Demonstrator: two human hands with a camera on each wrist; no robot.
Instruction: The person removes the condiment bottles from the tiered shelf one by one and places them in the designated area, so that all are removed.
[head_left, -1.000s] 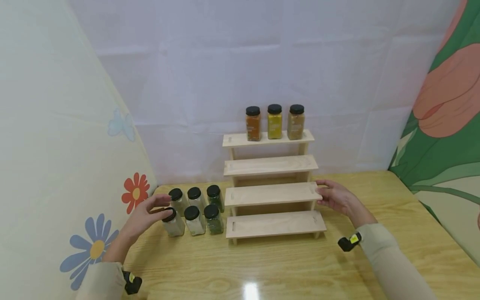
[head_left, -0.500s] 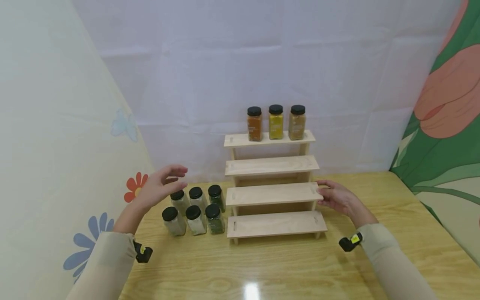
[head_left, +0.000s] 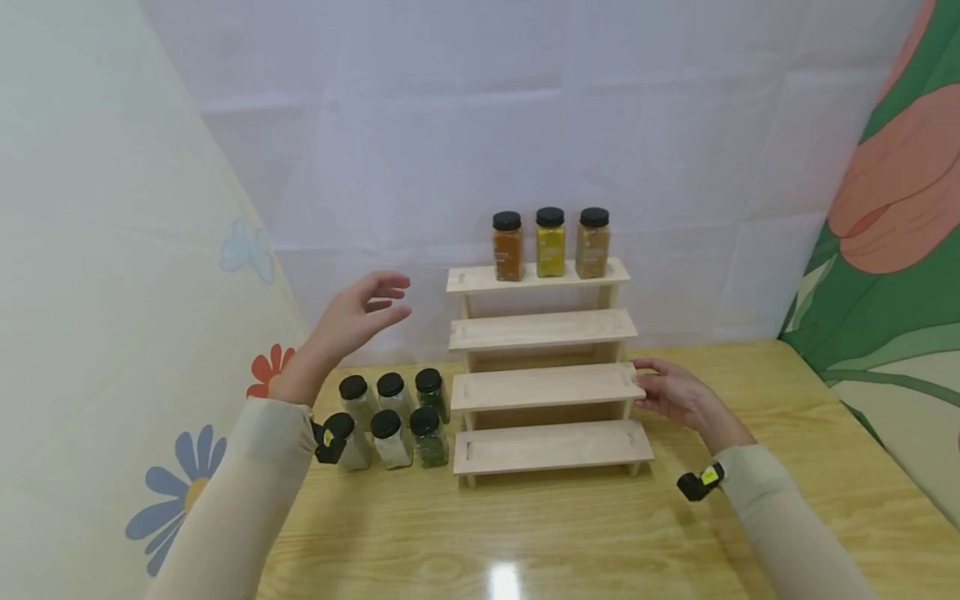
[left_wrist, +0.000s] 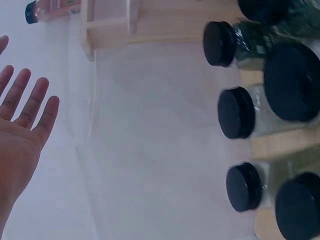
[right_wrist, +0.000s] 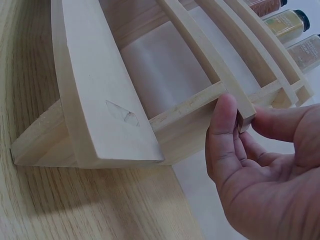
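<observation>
Head view: my left grip (head_left: 352, 323), wide, has risen above the jars (head_left: 393, 450), carrying none; my right grip (head_left: 672, 399) pinches the rack (head_left: 543, 387).

left sleeve (head_left: 240, 500) and right sleeve (head_left: 787, 525): long, plain, pale beige, slightly greyer toward the cuff ends. left wrist unit (head_left: 328, 445) and right wrist unit (head_left: 697, 485): small, black, angular, each bearing a yellow patch (head_left: 709, 476). left hand (head_left: 354, 318) and right hand (head_left: 671, 396): bare.

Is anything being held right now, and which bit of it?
Yes! The right grip pinches the wooden rack by the right end of its second shelf from the bottom. The left grip holds nothing.
</observation>
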